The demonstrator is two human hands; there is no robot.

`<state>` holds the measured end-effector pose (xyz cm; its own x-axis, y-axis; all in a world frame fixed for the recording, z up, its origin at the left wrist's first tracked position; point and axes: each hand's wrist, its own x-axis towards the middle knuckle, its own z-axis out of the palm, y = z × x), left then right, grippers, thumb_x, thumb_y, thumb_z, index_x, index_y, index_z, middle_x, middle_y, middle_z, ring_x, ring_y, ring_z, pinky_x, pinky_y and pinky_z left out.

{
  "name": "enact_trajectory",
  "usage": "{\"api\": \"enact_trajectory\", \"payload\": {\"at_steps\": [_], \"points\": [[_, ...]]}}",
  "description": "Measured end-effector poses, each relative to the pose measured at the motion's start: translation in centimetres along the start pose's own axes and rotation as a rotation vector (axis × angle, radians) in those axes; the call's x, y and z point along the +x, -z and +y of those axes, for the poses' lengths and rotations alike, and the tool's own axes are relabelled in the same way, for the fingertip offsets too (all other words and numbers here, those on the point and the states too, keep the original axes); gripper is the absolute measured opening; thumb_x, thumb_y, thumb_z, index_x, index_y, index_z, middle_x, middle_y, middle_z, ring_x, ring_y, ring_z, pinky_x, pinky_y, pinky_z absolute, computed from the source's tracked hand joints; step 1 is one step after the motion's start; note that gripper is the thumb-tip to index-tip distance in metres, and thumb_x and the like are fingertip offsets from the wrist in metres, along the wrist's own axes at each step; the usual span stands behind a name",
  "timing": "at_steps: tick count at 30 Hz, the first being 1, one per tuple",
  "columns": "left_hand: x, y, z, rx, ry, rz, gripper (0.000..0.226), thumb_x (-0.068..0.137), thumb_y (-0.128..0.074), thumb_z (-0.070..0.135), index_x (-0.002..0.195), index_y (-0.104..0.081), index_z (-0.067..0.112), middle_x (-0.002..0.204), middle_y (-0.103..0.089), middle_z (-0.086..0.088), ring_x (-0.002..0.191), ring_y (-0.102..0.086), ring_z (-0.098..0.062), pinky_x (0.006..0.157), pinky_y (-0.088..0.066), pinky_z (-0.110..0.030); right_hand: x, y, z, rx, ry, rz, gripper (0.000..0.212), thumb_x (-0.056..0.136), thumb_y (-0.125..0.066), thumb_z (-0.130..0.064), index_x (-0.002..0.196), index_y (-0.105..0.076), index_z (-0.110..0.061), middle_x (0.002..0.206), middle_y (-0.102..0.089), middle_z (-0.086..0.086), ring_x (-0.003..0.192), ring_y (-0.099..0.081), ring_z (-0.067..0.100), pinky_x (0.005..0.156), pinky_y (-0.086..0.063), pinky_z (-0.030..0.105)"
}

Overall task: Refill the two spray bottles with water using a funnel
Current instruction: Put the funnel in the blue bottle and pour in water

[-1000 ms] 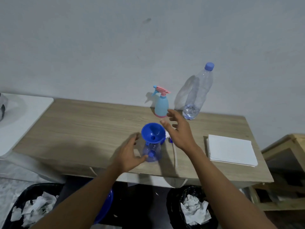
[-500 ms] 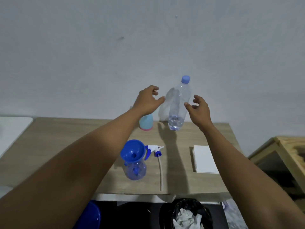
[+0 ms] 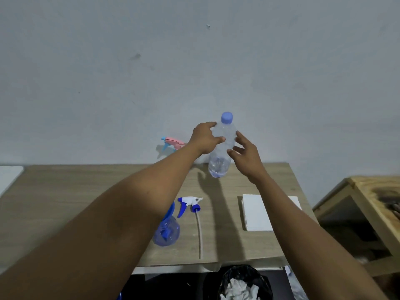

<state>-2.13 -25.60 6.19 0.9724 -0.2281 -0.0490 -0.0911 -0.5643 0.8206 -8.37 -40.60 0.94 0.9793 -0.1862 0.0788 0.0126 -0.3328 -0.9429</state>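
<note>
A clear water bottle point(image 3: 218, 165) with a blue cap stands at the back of the wooden table point(image 3: 86, 191), a little water in its base. My left hand point(image 3: 204, 137) is shut around its upper part. My right hand point(image 3: 245, 153) is at the bottle's right side with fingers spread, the thumb touching it. A blue spray bottle point(image 3: 166, 232) stands near the front edge with a blue funnel point(image 3: 171, 210) in its neck, mostly hidden by my left forearm. Its blue-white spray head point(image 3: 189, 203) with tube lies beside it. Only the pink trigger of the second spray bottle point(image 3: 173, 143) shows behind my arm.
A stack of white paper point(image 3: 255, 213) lies on the table's right part. A black bin with crumpled paper point(image 3: 238, 282) sits under the front edge. A wooden crate point(image 3: 368, 202) stands to the right and a white surface point(image 3: 8, 176) to the left.
Both hands left the funnel and blue spray bottle and reached back to the water bottle. My left hand closed on it and my right hand came up against its side.
</note>
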Motion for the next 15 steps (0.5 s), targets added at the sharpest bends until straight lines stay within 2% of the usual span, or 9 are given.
{"api": "enact_trajectory", "payload": {"at_steps": [4,7,10,15], "points": [[-3.0,-0.6,0.8,-0.018,-0.020,0.068,0.065,0.079,-0.081,0.026,0.137,-0.054,0.011,0.136,-0.058,-0.007,0.122,-0.056,-0.022,0.099,-0.042,-0.027,-3.8,0.1,-0.1,0.036,0.013,0.063,0.068,0.092,-0.062,-0.004,0.153,-0.036,-0.019,0.150,-0.049,-0.003,0.121,-0.062,0.015,0.104,-0.052,0.038],[-6.0,-0.9,1.4,-0.035,-0.062,0.097,0.062,0.078,-0.082,0.030,0.133,-0.057,0.014,0.134,-0.060,-0.003,0.120,-0.057,-0.019,0.093,-0.041,-0.024,-6.9,0.8,-0.9,0.062,0.017,0.106,0.067,0.093,-0.062,-0.003,0.153,-0.037,-0.021,0.147,-0.052,-0.006,0.118,-0.063,0.011,0.094,-0.054,0.024],[-9.1,-0.9,1.2,-0.086,-0.065,0.090,0.062,0.077,-0.082,0.036,0.130,-0.057,0.017,0.126,-0.063,0.000,0.112,-0.059,-0.014,0.092,-0.047,-0.026,-10.1,1.5,-1.7,0.075,0.006,0.110,0.067,0.093,-0.062,-0.002,0.152,-0.038,-0.024,0.140,-0.054,-0.009,0.112,-0.063,0.005,0.080,-0.052,0.010],[-13.4,-0.7,-0.7,-0.104,-0.037,0.087,0.062,0.073,-0.084,0.043,0.124,-0.060,0.020,0.112,-0.064,0.005,0.100,-0.064,-0.013,0.089,-0.053,-0.030,-14.3,1.4,-1.9,0.054,-0.017,0.052,0.065,0.093,-0.063,0.000,0.147,-0.043,-0.029,0.129,-0.058,-0.021,0.101,-0.064,-0.008,0.079,-0.051,0.009]]}}
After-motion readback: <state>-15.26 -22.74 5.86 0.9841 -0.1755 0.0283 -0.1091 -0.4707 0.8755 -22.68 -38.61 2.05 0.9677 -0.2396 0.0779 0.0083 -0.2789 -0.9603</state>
